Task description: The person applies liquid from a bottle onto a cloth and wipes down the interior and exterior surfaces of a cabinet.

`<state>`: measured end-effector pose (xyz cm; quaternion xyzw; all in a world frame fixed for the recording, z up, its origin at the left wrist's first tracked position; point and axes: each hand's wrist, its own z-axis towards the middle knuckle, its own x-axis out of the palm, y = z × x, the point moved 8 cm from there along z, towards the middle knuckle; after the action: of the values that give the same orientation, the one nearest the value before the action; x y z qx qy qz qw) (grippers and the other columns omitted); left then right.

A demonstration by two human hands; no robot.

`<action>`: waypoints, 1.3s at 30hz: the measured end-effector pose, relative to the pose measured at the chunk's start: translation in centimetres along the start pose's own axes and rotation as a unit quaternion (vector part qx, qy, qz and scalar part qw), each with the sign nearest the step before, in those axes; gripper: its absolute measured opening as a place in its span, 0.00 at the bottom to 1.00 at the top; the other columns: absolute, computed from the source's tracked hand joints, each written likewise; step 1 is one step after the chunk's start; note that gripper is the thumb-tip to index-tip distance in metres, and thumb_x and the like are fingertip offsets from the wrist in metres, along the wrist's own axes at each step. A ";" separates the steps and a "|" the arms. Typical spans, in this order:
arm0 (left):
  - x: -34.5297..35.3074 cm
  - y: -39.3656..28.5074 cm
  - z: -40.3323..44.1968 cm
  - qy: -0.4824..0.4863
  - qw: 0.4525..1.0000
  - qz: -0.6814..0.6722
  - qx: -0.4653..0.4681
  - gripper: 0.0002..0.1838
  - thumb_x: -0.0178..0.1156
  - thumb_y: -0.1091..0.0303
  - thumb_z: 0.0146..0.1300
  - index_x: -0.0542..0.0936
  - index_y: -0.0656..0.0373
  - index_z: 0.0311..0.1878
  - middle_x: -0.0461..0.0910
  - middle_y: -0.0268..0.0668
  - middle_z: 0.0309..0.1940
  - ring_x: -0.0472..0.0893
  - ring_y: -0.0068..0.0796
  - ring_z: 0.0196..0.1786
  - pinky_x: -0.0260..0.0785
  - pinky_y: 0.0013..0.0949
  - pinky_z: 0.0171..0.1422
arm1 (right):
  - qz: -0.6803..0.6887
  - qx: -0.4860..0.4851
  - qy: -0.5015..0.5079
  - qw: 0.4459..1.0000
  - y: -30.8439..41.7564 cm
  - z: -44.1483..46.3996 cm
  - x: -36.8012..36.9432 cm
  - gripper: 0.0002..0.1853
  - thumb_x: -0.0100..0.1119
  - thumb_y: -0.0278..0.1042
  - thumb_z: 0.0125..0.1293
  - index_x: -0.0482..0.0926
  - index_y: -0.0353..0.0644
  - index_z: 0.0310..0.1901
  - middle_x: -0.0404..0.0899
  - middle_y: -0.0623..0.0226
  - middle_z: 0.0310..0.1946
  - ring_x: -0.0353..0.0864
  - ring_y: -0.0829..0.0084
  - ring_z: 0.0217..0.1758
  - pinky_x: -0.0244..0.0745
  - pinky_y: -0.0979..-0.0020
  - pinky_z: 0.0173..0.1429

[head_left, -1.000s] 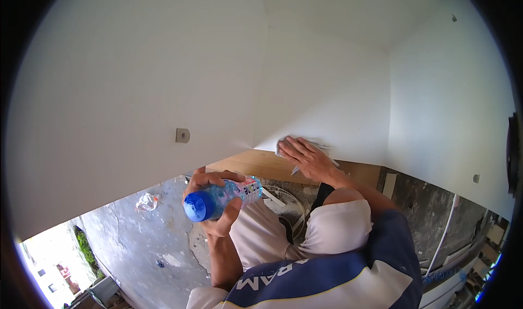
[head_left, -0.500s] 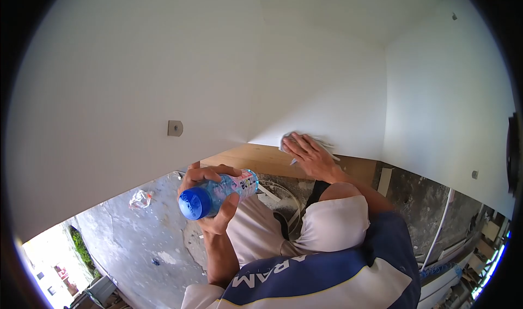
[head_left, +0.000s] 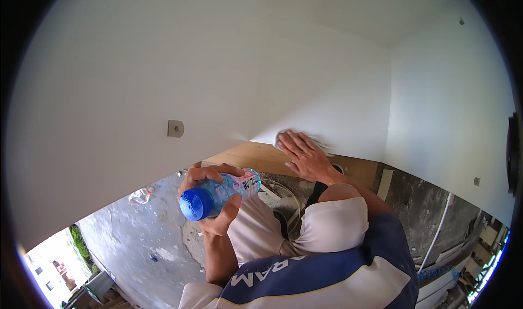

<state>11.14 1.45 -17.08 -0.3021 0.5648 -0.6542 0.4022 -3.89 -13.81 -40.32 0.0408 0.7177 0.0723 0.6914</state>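
Note:
My left hand (head_left: pixel 218 213) is wrapped around a clear bluish plastic bottle (head_left: pixel 220 193). The bottle lies tilted on its side, its blue cap (head_left: pixel 195 204) towards the lower left and a printed label at the other end. Flat against the lower edge of a white panel (head_left: pixel 321 96), my right hand (head_left: pixel 306 155) presses a white cloth (head_left: pixel 279 140). Most of the cloth is hidden under the fingers, with some of it showing past them on both sides.
A wooden strip (head_left: pixel 267 152) runs below the panel. White side panels carry small metal brackets (head_left: pixel 175 128). Below is a grey, stained floor (head_left: pixel 136 243) with a crumpled clear wrapper (head_left: pixel 140 196), a coiled pale cable (head_left: pixel 291 194) and boards (head_left: pixel 486 235) at far right.
My right hand has slid slightly left along the panel's lower edge with the cloth. My left hand still holds the bottle in nearly the same place.

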 end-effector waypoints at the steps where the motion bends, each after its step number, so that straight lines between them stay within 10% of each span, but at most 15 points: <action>1: 0.0 -0.1 0.1 -0.005 1.000 -0.004 0.005 0.20 0.71 0.64 0.43 0.75 0.58 0.39 0.88 0.46 0.30 0.83 0.34 0.37 0.65 0.43 0.67 | -0.005 0.023 0.009 1.000 -1.8 -3.2 0.1 0.41 0.51 0.56 0.73 0.55 0.42 0.80 0.49 0.61 0.82 0.45 0.57 0.86 0.41 0.52 0.87; 5: -0.5 0.4 -0.1 0.001 1.000 -0.011 -0.003 0.20 0.71 0.66 0.43 0.75 0.58 0.39 0.88 0.47 0.30 0.84 0.33 0.35 0.69 0.39 0.63 | -0.066 0.028 0.015 0.997 -3.7 -6.3 -1.2 0.39 0.48 0.58 0.73 0.59 0.42 0.79 0.51 0.61 0.82 0.47 0.58 0.85 0.42 0.52 0.86; 8: -0.1 0.3 0.1 0.027 0.999 -0.011 0.039 0.19 0.69 0.70 0.41 0.74 0.60 0.38 0.87 0.48 0.30 0.87 0.32 0.33 0.77 0.30 0.39 | 0.024 -0.009 0.000 1.000 -0.7 1.6 -1.5 0.40 0.47 0.59 0.73 0.56 0.43 0.79 0.52 0.62 0.82 0.46 0.58 0.85 0.42 0.52 0.86; 39: -0.2 -0.1 -0.1 0.002 0.998 -0.056 0.021 0.19 0.69 0.69 0.41 0.75 0.59 0.38 0.88 0.45 0.30 0.84 0.29 0.32 0.74 0.29 0.42 | 0.057 0.007 0.059 0.997 -1.5 -1.7 -2.1 0.41 0.56 0.50 0.69 0.56 0.41 0.79 0.51 0.61 0.82 0.46 0.58 0.85 0.45 0.52 0.86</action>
<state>11.17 1.65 -16.98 -0.3232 0.5339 -0.6879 0.3704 -5.41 -15.74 -38.42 0.0825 0.7542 0.1090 0.6423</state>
